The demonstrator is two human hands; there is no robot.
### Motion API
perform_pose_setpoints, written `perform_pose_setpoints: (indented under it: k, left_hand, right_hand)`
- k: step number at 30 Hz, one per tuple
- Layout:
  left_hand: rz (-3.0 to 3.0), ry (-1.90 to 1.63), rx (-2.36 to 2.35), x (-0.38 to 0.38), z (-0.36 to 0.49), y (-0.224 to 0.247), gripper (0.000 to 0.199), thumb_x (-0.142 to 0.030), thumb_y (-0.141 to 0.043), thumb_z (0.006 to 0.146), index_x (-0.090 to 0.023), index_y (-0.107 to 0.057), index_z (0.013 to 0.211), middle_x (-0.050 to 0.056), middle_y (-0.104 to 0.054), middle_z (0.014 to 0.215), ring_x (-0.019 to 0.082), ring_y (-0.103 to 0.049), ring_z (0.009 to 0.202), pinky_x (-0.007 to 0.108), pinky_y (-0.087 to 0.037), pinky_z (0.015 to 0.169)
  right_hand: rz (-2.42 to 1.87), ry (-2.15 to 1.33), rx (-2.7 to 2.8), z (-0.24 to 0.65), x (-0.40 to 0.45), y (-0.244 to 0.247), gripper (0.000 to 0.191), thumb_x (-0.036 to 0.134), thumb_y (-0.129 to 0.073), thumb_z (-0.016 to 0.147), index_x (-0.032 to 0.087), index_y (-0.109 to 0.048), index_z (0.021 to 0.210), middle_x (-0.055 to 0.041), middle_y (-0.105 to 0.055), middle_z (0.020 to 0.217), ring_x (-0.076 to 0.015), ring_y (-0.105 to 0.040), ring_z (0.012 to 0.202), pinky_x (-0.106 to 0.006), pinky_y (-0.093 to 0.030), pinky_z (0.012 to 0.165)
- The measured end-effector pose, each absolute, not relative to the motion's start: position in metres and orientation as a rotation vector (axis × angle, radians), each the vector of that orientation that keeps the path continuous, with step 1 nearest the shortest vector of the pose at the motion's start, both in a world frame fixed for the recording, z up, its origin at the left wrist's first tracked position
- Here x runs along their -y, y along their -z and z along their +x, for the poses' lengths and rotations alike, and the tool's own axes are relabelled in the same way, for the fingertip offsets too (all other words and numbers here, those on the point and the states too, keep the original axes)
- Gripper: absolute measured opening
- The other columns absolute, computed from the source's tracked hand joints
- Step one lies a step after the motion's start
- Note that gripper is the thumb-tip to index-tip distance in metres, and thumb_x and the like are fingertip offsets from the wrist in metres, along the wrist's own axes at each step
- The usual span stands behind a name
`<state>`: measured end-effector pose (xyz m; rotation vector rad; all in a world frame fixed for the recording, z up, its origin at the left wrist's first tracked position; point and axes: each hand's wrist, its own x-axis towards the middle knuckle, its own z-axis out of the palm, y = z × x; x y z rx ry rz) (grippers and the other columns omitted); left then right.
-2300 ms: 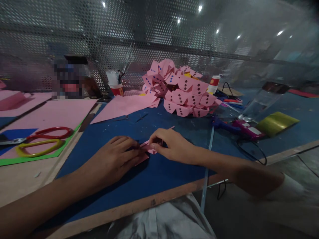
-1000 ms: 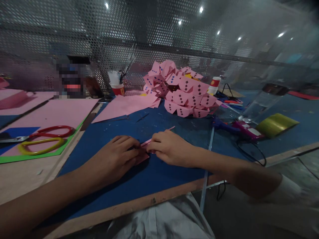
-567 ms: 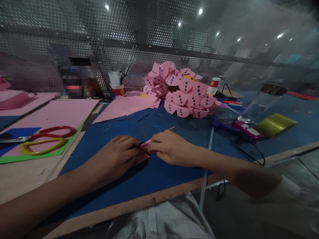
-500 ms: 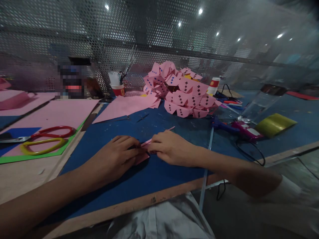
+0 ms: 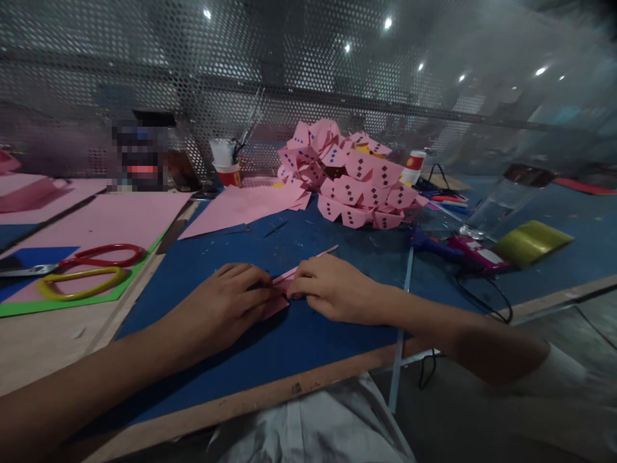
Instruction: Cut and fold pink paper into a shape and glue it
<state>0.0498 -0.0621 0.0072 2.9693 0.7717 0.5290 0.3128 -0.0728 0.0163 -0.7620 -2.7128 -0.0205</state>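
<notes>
My left hand (image 5: pixel 240 297) and my right hand (image 5: pixel 328 287) meet over a small piece of pink paper (image 5: pixel 276 307) on the blue tabletop (image 5: pixel 308 344). Both sets of fingers are closed on the paper from opposite sides. A thin edge of it sticks out beyond my right fingers, and a corner shows below my left ones. My hands cover most of its shape. Beyond them stands a pile of folded pink paper pieces (image 5: pixel 359 183) with dark diamond marks. Flat pink sheets (image 5: pixel 241 209) lie to its left.
Scissors with red and yellow handles (image 5: pixel 84 276) lie at left on coloured sheets. At right are a blue glue gun (image 5: pixel 436 244), a clear jar (image 5: pixel 506 196) and a gold packet (image 5: pixel 534 243). A clear stick (image 5: pixel 402 321) juts over the front edge. Paper cups (image 5: pixel 226 168) stand behind.
My right hand has shifted very slightly to the right and down along the paper. My left hand stays where it was.
</notes>
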Motion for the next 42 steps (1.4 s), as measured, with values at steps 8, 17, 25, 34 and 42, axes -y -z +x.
perform_pose_setpoints:
  k: [8,17,25,34,42]
  left_hand:
    - [2.958,-0.606,-0.747,0.0570,0.0442,-0.0021,0.026,-0.024,-0.046,0.103,-0.022,-0.071,0.110,0.007,-0.068,0.114,0.022,-0.062,0.103,0.036,-0.046,0.091]
    - [2.992,-0.636,-0.696,0.0559,0.0438,-0.0007,0.025,-0.021,-0.047,0.102,-0.022,-0.071,0.106,0.008,-0.068,0.112,0.022,-0.061,0.102,0.038,-0.047,0.091]
    - [2.982,-0.689,-0.695,0.0559,0.0435,0.0008,0.022,-0.021,-0.049,0.101,-0.024,-0.071,0.105,0.008,-0.068,0.112,0.022,-0.061,0.103,0.037,-0.047,0.091]
    - [3.011,-0.655,-0.691,0.0579,0.0438,-0.0030,0.024,-0.017,-0.048,0.100,-0.022,-0.071,0.104,0.007,-0.069,0.112,0.021,-0.062,0.103,0.038,-0.047,0.093]
    - [2.973,-0.561,-0.721,0.0567,0.0426,-0.0014,0.026,-0.017,-0.049,0.099,-0.025,-0.070,0.111,0.007,-0.067,0.115,0.023,-0.061,0.105,0.040,-0.046,0.094]
  right_hand:
    - [-0.745,0.041,2.736,0.3101,0.0719,-0.0145,0.028,0.008,-0.051,0.093,0.017,-0.065,0.116,-0.0089,-0.062,0.108,-0.0206,-0.053,0.091,-0.034,-0.040,0.081]
    - [-0.729,0.063,2.747,0.3095,0.0720,-0.0146,0.028,0.007,-0.049,0.094,0.016,-0.064,0.116,-0.0092,-0.061,0.108,-0.0207,-0.051,0.091,-0.035,-0.042,0.083]
    - [-0.708,0.081,2.748,0.3093,0.0712,-0.0120,0.028,0.008,-0.050,0.093,0.014,-0.063,0.118,-0.0106,-0.061,0.109,-0.0222,-0.052,0.095,-0.036,-0.043,0.087]
    - [-0.743,0.002,2.665,0.3102,0.0687,-0.0102,0.025,0.008,-0.049,0.094,0.015,-0.065,0.111,-0.0084,-0.063,0.100,-0.0203,-0.055,0.093,-0.033,-0.043,0.084]
    - [-0.731,0.079,2.699,0.3102,0.0699,-0.0125,0.029,0.010,-0.051,0.094,0.017,-0.067,0.118,-0.0081,-0.062,0.100,-0.0195,-0.052,0.086,-0.032,-0.040,0.074]
